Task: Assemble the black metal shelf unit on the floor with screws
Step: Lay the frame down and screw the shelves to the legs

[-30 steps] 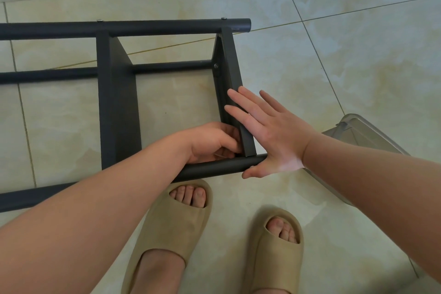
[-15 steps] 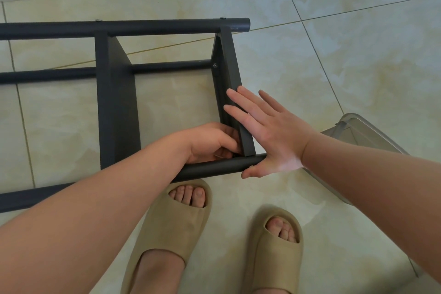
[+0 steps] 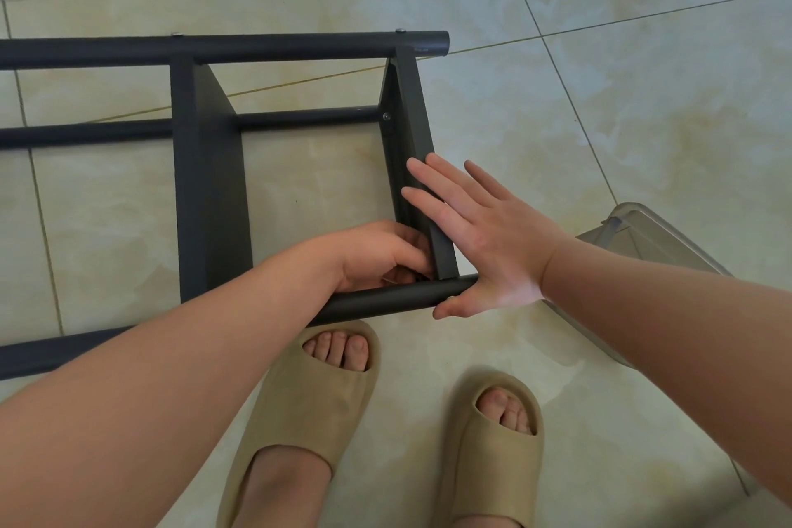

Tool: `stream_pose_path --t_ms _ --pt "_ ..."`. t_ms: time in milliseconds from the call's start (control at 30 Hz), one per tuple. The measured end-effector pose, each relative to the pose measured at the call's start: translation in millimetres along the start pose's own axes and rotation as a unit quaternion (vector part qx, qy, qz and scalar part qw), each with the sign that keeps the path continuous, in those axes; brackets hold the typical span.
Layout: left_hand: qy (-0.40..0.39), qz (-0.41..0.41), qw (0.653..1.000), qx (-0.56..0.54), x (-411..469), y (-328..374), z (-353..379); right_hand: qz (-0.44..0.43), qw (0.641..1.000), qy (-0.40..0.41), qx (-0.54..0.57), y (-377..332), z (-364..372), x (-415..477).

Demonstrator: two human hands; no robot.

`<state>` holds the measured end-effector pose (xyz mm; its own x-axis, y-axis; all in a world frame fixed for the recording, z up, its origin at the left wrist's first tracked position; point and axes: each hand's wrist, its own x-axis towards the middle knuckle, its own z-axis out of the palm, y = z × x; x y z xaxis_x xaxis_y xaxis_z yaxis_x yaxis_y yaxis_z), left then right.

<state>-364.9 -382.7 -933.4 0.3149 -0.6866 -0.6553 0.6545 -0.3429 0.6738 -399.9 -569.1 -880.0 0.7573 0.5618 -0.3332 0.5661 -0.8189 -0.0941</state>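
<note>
On the tiled floor (image 3: 600, 107), just ahead of my slippers (image 3: 308, 412), the black metal shelf unit (image 3: 210, 201) lies on its side. My right hand (image 3: 484, 236) is spread flat, fingers straight, pressing the outer face of the end panel (image 3: 413, 111). My left hand (image 3: 381, 255) is curled into the inner corner where that panel meets the near tube (image 3: 385, 304). I cannot tell whether it pinches anything.

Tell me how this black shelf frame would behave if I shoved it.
Probably stiff: the shelf frame is metal tubes and flat panels with screws in place. Likely to slide easily, since the tile floor looks glossy. Unlikely to roll, lying broad and flat.
</note>
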Motion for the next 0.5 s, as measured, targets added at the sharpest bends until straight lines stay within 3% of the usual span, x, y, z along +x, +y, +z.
stream_pose_path --t_ms 500 --pt "-0.010 -0.009 1.000 -0.001 -1.4 -0.5 -0.1 -0.001 1.000 0.004 -0.004 -0.1 0.5 0.2"
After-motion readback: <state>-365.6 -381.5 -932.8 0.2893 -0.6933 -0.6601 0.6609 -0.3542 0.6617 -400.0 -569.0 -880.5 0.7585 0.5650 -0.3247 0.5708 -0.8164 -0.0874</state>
